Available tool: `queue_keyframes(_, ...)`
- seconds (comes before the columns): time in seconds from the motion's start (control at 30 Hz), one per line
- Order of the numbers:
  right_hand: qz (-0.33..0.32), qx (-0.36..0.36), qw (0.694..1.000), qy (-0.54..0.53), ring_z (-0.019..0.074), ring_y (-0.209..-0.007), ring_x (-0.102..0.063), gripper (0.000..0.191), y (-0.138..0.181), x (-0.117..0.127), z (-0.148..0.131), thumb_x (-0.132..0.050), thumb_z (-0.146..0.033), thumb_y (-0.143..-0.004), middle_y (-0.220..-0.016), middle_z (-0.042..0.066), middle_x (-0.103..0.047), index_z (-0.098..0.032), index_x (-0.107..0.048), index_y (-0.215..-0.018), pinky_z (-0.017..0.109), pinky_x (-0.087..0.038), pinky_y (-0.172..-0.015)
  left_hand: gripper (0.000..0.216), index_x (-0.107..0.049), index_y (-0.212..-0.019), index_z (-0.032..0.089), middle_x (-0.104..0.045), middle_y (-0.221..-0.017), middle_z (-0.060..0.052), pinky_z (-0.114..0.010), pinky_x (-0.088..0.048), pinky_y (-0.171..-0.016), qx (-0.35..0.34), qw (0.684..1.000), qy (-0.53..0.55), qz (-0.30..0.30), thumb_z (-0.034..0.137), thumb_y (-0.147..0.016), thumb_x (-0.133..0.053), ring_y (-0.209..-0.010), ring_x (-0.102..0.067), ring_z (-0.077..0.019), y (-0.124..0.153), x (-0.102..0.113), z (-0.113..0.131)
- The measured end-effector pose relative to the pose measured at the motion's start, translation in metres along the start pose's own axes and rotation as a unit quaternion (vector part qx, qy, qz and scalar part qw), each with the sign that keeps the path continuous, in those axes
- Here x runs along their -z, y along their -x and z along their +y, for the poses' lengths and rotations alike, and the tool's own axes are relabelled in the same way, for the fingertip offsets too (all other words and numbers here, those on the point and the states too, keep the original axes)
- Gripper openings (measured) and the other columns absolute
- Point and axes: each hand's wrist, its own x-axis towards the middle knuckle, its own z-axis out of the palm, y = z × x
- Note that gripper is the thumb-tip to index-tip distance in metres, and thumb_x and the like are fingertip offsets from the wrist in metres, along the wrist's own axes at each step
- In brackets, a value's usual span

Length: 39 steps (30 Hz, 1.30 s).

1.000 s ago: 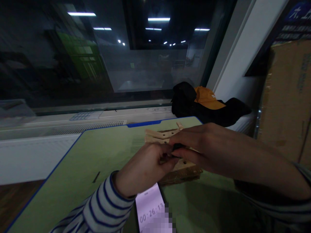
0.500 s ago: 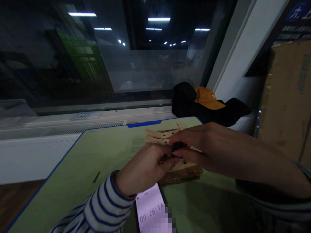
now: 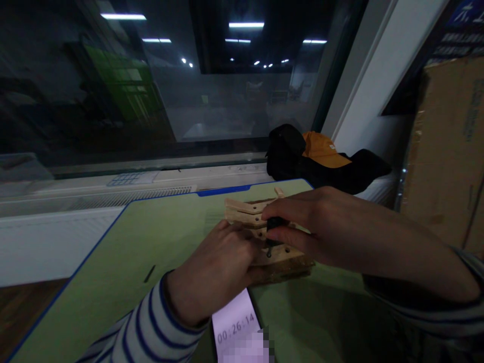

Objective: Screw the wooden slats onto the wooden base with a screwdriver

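Evidently steadiness matters: between the thumb and forefinger of my right hand (image 3: 317, 217) I pinch a small black piece (image 3: 274, 224) over the holed wooden strips (image 3: 244, 207), probably because fingertips leave the holes in sight. My left hand (image 3: 217, 264) is curled against the strips' left side, likely bracing them (whether it clasps anything, I can't tell). Between both hands, the strips lie on a brown block (image 3: 283, 275), perhaps for height. Below my left hand, the phone (image 3: 232, 317) shows its timer towards me, presumably for easy reading.
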Motion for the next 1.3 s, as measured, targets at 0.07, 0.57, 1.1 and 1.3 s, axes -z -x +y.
queue_keyframes(0.07,0.000,0.003,1.000,0.003,0.0148,-0.070,-0.063,0.016,0.0003,0.0000,0.0003,-0.050,-0.028,-0.092,-0.078,0.002,-0.068,-0.020,-0.064,-0.093,0.025,-0.043,-0.061,0.009,-0.068,-0.083,0.019,-0.070,-0.089,-0.004,-0.039,-0.041,-0.081,0.004,0.999,-0.046,-0.016,0.018,-0.085,-0.060,-0.089,-0.063,-0.0237,-0.0008,-0.0007,-0.0006)
queue_keyframes(0.57,0.019,0.035,0.999,-0.012,0.0147,-0.075,-0.065,0.019,-0.0005,-0.0026,0.0040,-0.050,-0.029,-0.093,-0.086,0.002,-0.070,-0.022,-0.062,-0.106,0.026,-0.045,-0.065,0.011,-0.067,-0.082,0.019,-0.071,-0.087,-0.003,-0.039,-0.042,-0.080,0.015,0.996,-0.081,-0.022,0.015,-0.085,-0.057,-0.087,-0.064,-0.0222,-0.0022,-0.0015,-0.0024)
queue_keyframes(1.1,-0.009,-0.002,1.000,0.029,0.0159,-0.073,-0.066,0.018,0.0007,-0.0018,0.0037,-0.052,-0.028,-0.091,-0.082,0.003,-0.071,-0.021,-0.064,-0.103,0.026,-0.045,-0.063,0.009,-0.068,-0.084,0.022,-0.070,-0.086,0.000,-0.041,-0.043,-0.081,0.008,0.995,-0.103,-0.009,0.017,-0.084,-0.060,-0.084,-0.064,-0.0216,0.0002,-0.0019,-0.0024)
queue_keyframes(1.3,-0.009,-0.005,0.999,0.053,0.0159,-0.067,-0.063,0.017,0.0015,-0.0037,0.0062,-0.051,-0.035,-0.092,-0.076,0.001,-0.067,-0.024,-0.061,-0.100,0.027,-0.041,-0.057,0.009,-0.068,-0.085,0.022,-0.071,-0.085,0.001,-0.041,-0.042,-0.081,0.007,0.995,-0.101,-0.011,0.018,-0.085,-0.060,-0.085,-0.064,-0.0214,-0.0009,-0.0028,-0.0044)
